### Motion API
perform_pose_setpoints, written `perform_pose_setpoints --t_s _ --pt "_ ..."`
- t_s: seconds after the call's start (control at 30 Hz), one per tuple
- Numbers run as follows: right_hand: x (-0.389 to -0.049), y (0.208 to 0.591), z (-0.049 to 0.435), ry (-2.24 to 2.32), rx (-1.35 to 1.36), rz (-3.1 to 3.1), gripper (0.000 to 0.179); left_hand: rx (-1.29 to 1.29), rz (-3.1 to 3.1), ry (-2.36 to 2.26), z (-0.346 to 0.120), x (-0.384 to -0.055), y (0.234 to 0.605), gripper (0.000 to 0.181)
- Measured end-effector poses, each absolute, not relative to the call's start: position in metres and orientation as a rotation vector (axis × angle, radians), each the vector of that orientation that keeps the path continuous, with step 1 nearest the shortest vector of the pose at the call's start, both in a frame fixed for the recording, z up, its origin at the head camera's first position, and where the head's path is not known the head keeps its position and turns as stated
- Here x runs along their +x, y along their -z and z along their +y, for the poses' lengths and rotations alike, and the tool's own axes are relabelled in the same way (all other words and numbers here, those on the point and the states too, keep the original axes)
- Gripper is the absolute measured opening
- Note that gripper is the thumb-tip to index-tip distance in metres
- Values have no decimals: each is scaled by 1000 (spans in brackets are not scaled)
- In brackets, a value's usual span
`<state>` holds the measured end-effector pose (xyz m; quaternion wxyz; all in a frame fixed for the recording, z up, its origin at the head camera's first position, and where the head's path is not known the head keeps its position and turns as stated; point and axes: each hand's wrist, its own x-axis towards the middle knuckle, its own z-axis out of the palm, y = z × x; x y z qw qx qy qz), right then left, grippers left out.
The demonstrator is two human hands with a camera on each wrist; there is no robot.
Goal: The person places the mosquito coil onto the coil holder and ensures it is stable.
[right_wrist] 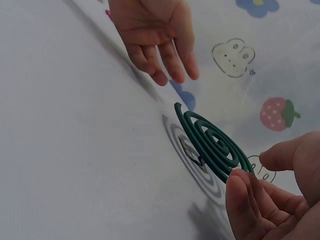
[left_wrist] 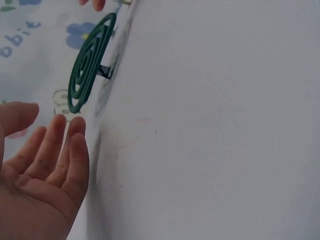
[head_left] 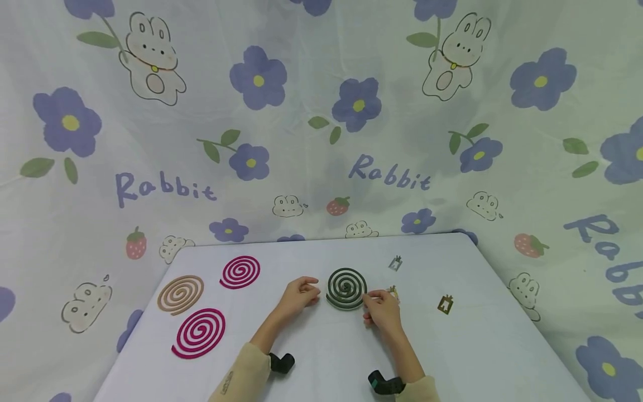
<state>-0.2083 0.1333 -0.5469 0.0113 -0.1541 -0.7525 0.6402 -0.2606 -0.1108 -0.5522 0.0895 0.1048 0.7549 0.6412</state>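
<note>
Room type could not be told; rabbit-and-flower cloth (head_left: 296,123) hung around a white table (head_left: 482,352) suggested a screened-off booth.

black wrist cameras (head_left: 282,364) sit beside beige sleeves (head_left: 245,373), the left one printed

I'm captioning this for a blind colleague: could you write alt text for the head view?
A person's right hand is at the right edge of a green spiral coil above a white table, the left hand apart on its other side. Two magenta coils and one tan coil lie left, three small metal pieces right.
</note>
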Motion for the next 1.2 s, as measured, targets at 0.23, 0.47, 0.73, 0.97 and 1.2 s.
perform_pose_setpoints --t_s 0.23,0.47,0.73,0.97,1.2 --pt "-206 543 126 -2027 -425 -2332 25 313 2276 -1874 -127 -248 543 36" --pt "-204 542 113 -2055 -361 -2343 19 275 2289 -1875 -149 -234 540 34" --pt "-204 544 101 -2067 -273 -2359 21 245 2309 -1884 -174 -224 540 34" --pt "-203 542 91 -2122 -209 -2377 23 233 2342 -1848 -203 -214 536 35" --pt "-203 541 80 -2156 -163 -2401 24 241 2407 -1825 -237 -198 518 39"
